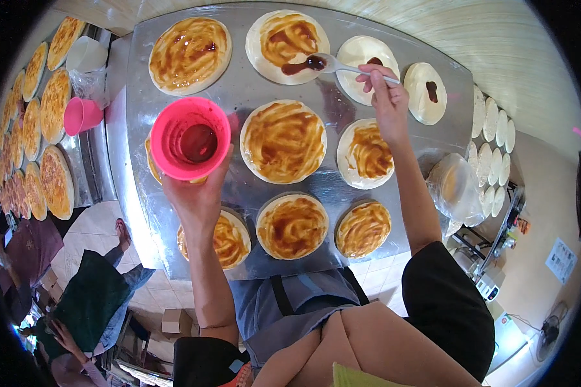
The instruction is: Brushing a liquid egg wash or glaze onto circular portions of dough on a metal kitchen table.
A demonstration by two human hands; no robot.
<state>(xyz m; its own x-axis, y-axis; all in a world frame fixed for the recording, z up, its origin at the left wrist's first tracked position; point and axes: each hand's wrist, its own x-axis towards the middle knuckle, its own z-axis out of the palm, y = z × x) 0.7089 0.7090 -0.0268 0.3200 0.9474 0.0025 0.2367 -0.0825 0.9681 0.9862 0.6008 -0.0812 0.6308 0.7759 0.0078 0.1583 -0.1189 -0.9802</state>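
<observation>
My left hand (pixel 198 196) holds a pink plastic cup (pixel 163 140) with dark red-brown sauce (pixel 198 143) at its bottom. My right hand (pixel 389 106) grips the handle of a pale spoon (pixel 346 67). Dark sauce fills the spoon's bowl, which is above a partly coated dough round (pixel 257 46) marked by a sauce streak. Under and beside the right hand lie two pale rounds: one (pixel 353 53) has its sauce partly hidden by my fingers, the other (pixel 421 106) bears a dark blob. Several rounds, including the centre one (pixel 283 141), carry swirled brown sauce. The cup and left arm partly cover two.
The rounds lie on a metal table (pixel 237 191). At left, browned flatbreads (pixel 55 176) lie near another pink cup (pixel 82 117) and a white container (pixel 86 54). A plastic-wrapped container (pixel 457 188) and pale rounds (pixel 489 118) are at right. Another person (pixel 89 295) is at lower left.
</observation>
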